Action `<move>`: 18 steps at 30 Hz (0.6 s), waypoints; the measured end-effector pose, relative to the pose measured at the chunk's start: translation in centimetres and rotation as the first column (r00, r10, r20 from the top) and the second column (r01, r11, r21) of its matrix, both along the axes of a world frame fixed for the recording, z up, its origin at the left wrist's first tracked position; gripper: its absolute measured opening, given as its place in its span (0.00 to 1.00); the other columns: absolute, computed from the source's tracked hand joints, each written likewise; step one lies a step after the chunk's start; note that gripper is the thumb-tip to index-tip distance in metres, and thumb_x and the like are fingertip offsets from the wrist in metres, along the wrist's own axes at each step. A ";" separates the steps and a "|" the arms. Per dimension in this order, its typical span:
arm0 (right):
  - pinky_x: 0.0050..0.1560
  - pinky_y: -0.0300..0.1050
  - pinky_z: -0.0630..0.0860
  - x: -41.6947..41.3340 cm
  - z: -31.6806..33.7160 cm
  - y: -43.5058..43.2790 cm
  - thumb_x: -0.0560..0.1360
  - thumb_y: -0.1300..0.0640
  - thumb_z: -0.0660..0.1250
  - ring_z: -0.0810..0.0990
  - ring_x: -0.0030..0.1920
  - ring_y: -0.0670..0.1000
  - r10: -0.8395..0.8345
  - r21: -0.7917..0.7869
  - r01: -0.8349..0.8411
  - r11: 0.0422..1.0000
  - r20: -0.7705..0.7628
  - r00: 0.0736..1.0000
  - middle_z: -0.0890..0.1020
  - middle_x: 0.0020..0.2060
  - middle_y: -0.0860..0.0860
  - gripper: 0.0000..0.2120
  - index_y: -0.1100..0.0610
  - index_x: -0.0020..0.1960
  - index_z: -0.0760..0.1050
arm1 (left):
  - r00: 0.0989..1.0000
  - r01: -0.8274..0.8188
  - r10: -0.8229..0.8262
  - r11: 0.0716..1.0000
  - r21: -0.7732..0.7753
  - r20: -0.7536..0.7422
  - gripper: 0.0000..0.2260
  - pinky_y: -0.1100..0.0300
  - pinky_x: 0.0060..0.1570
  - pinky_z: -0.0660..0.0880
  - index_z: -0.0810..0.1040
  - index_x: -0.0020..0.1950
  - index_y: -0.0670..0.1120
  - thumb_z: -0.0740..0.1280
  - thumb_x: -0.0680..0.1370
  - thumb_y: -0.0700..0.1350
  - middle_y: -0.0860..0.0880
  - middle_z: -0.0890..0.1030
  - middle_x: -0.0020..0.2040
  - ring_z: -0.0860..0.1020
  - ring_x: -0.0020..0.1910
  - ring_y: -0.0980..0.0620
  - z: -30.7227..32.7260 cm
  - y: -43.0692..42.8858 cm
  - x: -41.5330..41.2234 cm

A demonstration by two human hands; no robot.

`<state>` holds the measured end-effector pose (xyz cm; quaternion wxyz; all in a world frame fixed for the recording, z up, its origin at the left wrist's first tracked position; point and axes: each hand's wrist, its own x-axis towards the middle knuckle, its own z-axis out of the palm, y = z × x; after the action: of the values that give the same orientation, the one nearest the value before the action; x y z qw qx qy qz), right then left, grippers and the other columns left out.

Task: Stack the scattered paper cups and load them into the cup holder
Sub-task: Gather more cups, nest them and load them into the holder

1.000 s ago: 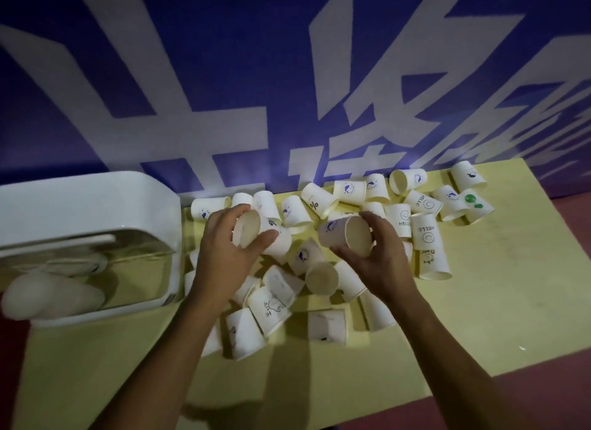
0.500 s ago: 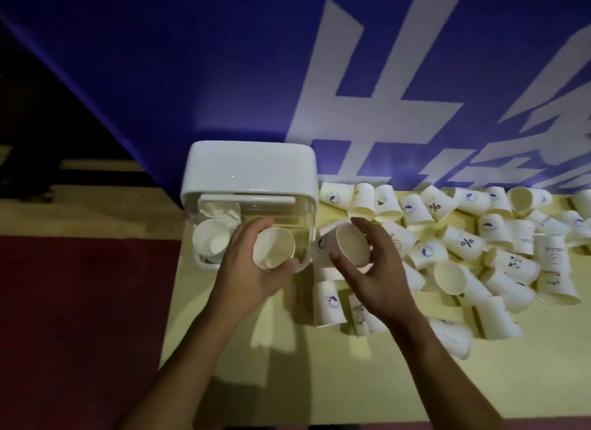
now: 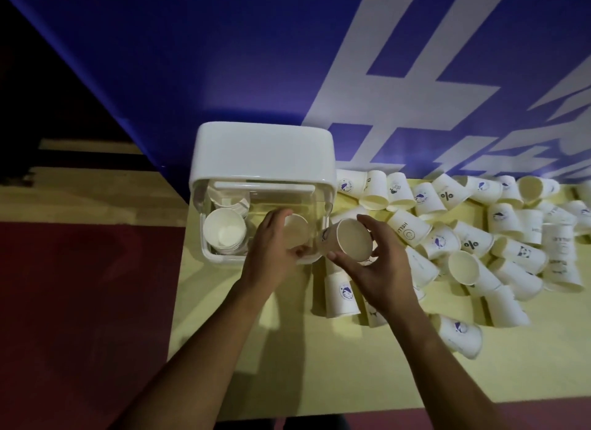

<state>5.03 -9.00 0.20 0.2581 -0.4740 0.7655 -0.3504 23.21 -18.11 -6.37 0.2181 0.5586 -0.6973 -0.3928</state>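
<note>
Left hand (image 3: pixel 271 253): grip curled round a cup (image 3: pixel 295 234), mouth facing the camera, over the right half of the holder (image 3: pixel 265 154). Cannot tell whether this cup touches the holder's floor.

Right hand (image 3: pixel 380 269): grip part open, thumb and fingers pinching the rim of a second cup (image 3: pixel 350 239). It is tilted, mouth toward the camera, just off the holder's front right corner and close beside the first cup. Contact between the two is unclear.

Holder: white, at the left end of the yellow surface (image 3: pixel 319 365), against a blue banner (image 3: pixel 224 61). Its left half holds a nested stack (image 3: pixel 224 229), mouth up.

Loose cups (image 3: pixel 518 252): heaped on the surface right of the holder, mostly on their sides.
</note>
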 end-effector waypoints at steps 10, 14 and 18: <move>0.57 0.53 0.80 -1.0 -1.5 -0.7 0.66 0.42 0.81 0.75 0.60 0.41 0.051 -0.024 -0.052 0.998 -0.037 0.998 0.75 0.60 0.38 0.38 0.52 0.71 0.73 | 0.997 0.057 -0.063 0.992 0.115 0.049 0.44 0.54 0.62 0.73 0.70 0.73 0.50 0.85 0.62 0.55 0.50 0.75 0.69 0.74 0.67 0.49 -2.8 -0.9 -0.8; 0.56 0.45 0.78 -0.1 -1.4 -1.7 0.67 0.43 0.81 0.75 0.59 0.41 0.091 -0.087 -0.094 0.992 -0.031 0.995 0.76 0.60 0.41 0.37 0.54 0.70 0.74 | 0.999 0.031 -0.035 0.987 0.155 0.022 0.49 0.60 0.61 0.70 0.65 0.77 0.51 0.85 0.61 0.57 0.49 0.71 0.73 0.72 0.68 0.51 -2.5 -0.5 -0.3; 0.57 0.42 0.76 2.1 -1.5 -3.5 0.67 0.43 0.82 0.77 0.61 0.45 0.179 -0.110 -0.177 0.978 0.015 0.984 0.78 0.61 0.45 0.36 0.52 0.70 0.73 | 1.000 0.022 -0.020 0.983 0.181 -0.011 0.47 0.52 0.71 0.69 0.59 0.81 0.47 0.82 0.69 0.46 0.45 0.67 0.77 0.69 0.73 0.48 -1.9 0.4 0.7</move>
<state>7.10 -12.48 -1.29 0.2720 -0.5494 0.6967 -0.3725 23.91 -17.72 -8.22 0.1653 0.5669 -0.6636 -0.4593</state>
